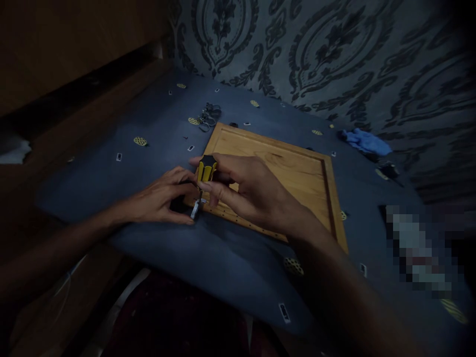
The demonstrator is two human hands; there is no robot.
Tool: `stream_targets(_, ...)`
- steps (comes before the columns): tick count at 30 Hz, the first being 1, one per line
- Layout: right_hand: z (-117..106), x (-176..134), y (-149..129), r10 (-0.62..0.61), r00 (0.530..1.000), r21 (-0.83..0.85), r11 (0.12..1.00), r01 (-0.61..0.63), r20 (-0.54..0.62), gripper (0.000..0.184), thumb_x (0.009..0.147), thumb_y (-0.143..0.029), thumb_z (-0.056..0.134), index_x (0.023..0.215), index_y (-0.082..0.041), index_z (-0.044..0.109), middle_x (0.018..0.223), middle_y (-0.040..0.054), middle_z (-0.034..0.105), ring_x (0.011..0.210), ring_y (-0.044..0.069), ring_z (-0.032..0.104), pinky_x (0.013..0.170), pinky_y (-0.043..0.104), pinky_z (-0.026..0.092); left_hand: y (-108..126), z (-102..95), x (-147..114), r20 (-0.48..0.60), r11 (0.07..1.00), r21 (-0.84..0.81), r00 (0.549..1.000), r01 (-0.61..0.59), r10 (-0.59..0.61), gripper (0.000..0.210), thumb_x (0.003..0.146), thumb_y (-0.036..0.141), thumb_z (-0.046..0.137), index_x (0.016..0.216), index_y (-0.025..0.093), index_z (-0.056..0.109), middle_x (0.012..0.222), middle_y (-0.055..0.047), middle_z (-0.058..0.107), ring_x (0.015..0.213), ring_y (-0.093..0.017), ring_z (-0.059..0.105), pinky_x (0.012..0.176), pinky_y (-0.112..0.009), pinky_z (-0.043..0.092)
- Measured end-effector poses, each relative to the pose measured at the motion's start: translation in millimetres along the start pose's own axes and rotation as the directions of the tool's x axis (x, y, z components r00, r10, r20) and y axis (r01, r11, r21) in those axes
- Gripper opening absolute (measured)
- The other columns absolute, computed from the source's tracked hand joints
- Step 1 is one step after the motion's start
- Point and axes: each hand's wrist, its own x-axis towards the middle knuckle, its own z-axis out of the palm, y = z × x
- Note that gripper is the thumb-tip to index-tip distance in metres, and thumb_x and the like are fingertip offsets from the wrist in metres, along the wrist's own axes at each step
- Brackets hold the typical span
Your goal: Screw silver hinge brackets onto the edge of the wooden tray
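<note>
A small metal fitting (195, 210) is sitting at the near left corner of the wooden panel (290, 173), right by the frame's row of dark holes. The screwdriver (206, 169) is standing almost upright over it, tip down, presumably so its push is going straight into the piece. The right hand (256, 191) is closing thumb and fingers round the yellow-and-black handle, low down, probably for control. The left hand (163, 196) is curving about the fitting, thumb at its lower end and fingertips near the shaft; it is likely steadying it, though I cannot tell from here whether it is really pinching.

The panel is lying flat on the blue tablecloth (156, 238), which is giving it a level bed. Beyond its far left corner some dark metal pieces (210, 116) are lying in a loose heap, and a blue cloth (366, 141) is resting crumpled to the right. The tablecloth is showing yellow dotted ovals and little white-edged tags, their marks too small to read. I am making out no brand on the screwdriver.
</note>
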Motion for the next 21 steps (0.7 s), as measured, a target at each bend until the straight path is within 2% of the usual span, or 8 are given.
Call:
stream_targets(5,1,0,0,-0.001,1.000,-0.010,1.000,0.001,-0.003,0.030,0.109,-0.044,0.060,0.088,-0.022,0.060,0.085,0.0024,0.073,0.071,0.015,0.067,0.066,0.031,0.056,0,-0.2,0,-0.001,0.999,-0.004,0.999,-0.032,0.032,0.049,0.097,0.063,0.073,0.127,0.024,0.073,0.137,-0.011,0.066,0.136,-0.034,0.054,0.116,-0.051,0.049)
stream_targets(9,0,0,-4,0.056,0.998,0.046,0.997,-0.056,-0.003,0.031,0.107,-0.046,0.064,0.086,-0.023,0.061,0.087,0.0023,0.072,0.073,0.016,0.069,0.068,0.032,0.060,1,-0.9,1,-0.005,0.999,0.008,0.999,-0.032,0.032,0.051,0.097,0.065,0.072,0.126,0.023,0.072,0.138,-0.012,0.066,0.130,-0.033,0.057,0.112,-0.050,0.050)
stream_targets(13,-6,-2,-14,0.133,0.980,0.161,0.981,-0.109,-0.147,0.031,0.105,-0.053,0.066,0.093,-0.024,0.066,0.087,0.0008,0.071,0.070,0.016,0.070,0.062,0.031,0.061,2,-1.8,2,0.004,1.000,0.004,1.000,-0.007,0.007,0.050,0.095,0.066,0.074,0.120,0.023,0.073,0.134,-0.010,0.066,0.125,-0.031,0.058,0.111,-0.047,0.051)
stream_targets(16,-11,-3,-21,0.155,0.961,0.162,0.980,-0.119,-0.231,0.032,0.103,-0.058,0.066,0.100,-0.026,0.069,0.089,0.0008,0.072,0.070,0.017,0.072,0.058,0.030,0.060,2,-2.3,2,0.004,1.000,-0.008,1.000,-0.003,0.003,0.048,0.094,0.064,0.076,0.122,0.025,0.073,0.132,-0.009,0.067,0.122,-0.030,0.059,0.110,-0.047,0.051)
stream_targets(21,-9,-5,-19,0.172,0.969,0.167,0.976,-0.143,-0.176,0.027,0.101,-0.052,0.072,0.095,-0.026,0.070,0.086,0.0010,0.072,0.069,0.018,0.072,0.059,0.033,0.060,2,-3.0,2,0.008,1.000,-0.016,1.000,-0.009,0.009,0.048,0.094,0.064,0.076,0.123,0.025,0.073,0.135,-0.010,0.066,0.127,-0.031,0.058,0.110,-0.047,0.052)
